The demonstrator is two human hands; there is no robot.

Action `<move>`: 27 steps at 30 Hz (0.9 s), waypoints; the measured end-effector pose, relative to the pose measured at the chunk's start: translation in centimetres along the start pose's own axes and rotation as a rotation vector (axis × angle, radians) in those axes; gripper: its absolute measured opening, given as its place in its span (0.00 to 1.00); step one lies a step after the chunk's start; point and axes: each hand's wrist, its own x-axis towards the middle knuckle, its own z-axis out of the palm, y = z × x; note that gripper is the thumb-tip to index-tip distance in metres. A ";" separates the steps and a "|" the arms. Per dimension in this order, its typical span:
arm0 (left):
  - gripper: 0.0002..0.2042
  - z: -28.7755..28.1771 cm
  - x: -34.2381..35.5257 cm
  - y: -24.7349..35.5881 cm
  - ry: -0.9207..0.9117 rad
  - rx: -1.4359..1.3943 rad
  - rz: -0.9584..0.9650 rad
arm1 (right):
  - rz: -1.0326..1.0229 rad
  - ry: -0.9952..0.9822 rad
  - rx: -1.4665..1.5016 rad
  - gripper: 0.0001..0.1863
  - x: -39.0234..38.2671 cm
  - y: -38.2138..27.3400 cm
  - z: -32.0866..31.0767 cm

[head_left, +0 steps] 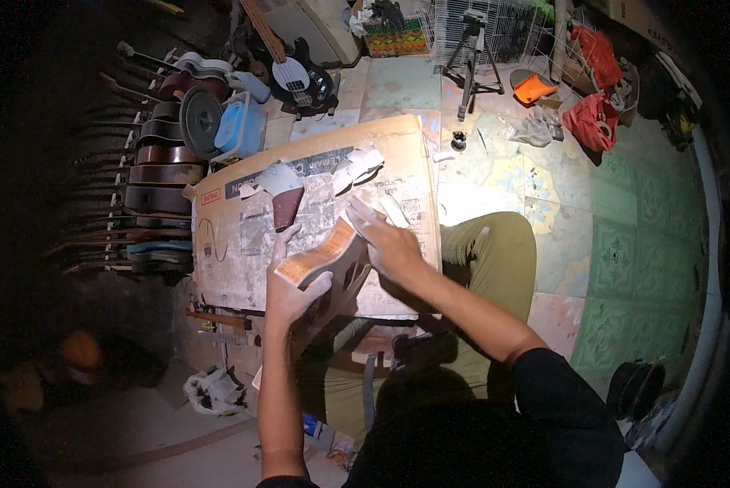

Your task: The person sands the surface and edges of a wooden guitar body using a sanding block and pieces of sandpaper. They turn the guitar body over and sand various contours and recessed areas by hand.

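Observation:
My left hand (pixel 293 285) grips a small guitar body (pixel 320 256), thumb on the near side. The body is tilted up on edge, its curved light-brown wooden side facing up, and its lower part is partly hidden by my arms. At the body's far end my right hand (pixel 388 244) is closed, fingers pressed together against the edge; whatever lies under them is hidden. Both hands look dusted with white powder. Just beyond my left fingers lies a piece of maroon sandpaper (pixel 288 208). Torn whitish paper pieces (pixel 357 169) are scattered farther off.
A dusty cardboard sheet (pixel 239 281) spreads beneath the work. Several guitars (pixel 163 175) stand in a row at the left, beside a blue plastic tub (pixel 233 128). A black bass guitar (pixel 296 77), a tripod (pixel 471 61) and a red plastic bag (pixel 590 122) are farther back.

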 end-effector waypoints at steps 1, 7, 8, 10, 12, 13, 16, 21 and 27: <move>0.44 0.1 0.0 0.0 0.006 0.036 0.003 | -0.004 0.040 0.080 0.27 -0.7 -1.5 0.3; 0.41 0.0 -0.9 0.3 0.050 0.108 0.074 | -0.048 0.097 -0.019 0.25 0.9 1.3 -0.9; 0.41 0.3 -0.5 0.0 0.023 0.024 0.033 | 0.224 0.029 -0.086 0.27 2.1 4.4 0.2; 0.42 0.0 -1.1 -0.4 0.000 -0.053 -0.011 | 0.385 0.077 0.483 0.32 3.1 4.8 -0.3; 0.41 -1.1 -2.8 -0.7 0.061 -0.047 -0.006 | 0.405 0.032 0.787 0.36 2.9 1.6 -0.7; 0.41 -1.4 -3.6 -1.3 0.065 -0.100 -0.048 | 0.375 -0.012 0.875 0.37 2.3 -0.4 -0.8; 0.42 -1.1 -3.6 -1.0 0.047 -0.107 -0.095 | 0.181 0.155 0.536 0.34 -1.0 1.0 3.8; 0.41 -1.4 -4.5 -1.9 0.052 -0.134 -0.022 | 0.435 0.100 0.352 0.29 -1.1 7.2 3.3; 0.34 -1.5 -5.6 -2.0 0.105 -0.166 -0.055 | 0.322 -0.002 0.652 0.35 -0.9 -1.6 2.7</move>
